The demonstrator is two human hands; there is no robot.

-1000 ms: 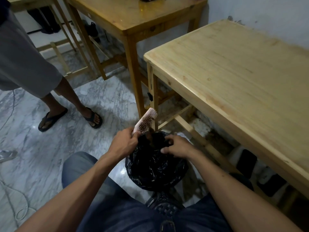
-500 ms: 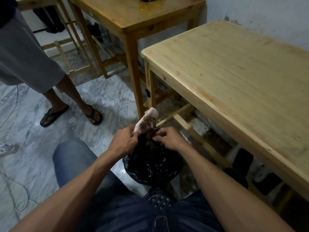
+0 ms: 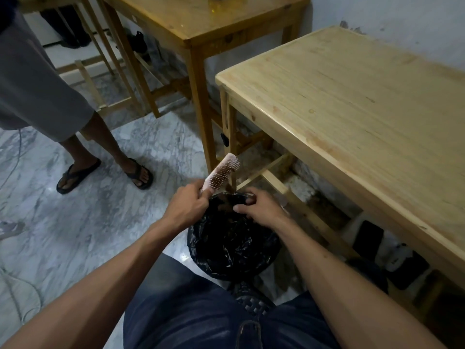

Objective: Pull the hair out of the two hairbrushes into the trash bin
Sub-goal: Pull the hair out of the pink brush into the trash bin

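Observation:
My left hand grips the handle of a pink hairbrush, whose bristled head points up and to the right, just above the bin's far rim. Below both hands, between my knees, stands the trash bin lined with a black bag. My right hand hovers over the bin's far edge with its fingers curled and pinched on a small dark tuft of hair. No second hairbrush shows in this view.
A pale wooden table stands close on the right, its leg just behind the brush. A darker wooden table is behind it. Another person's legs in sandals stand on the marble floor at left. Cables lie at far left.
My right hand went up to the brush bristles and pinched hair, then came back down over the bin. The left hand and brush have hardly moved.

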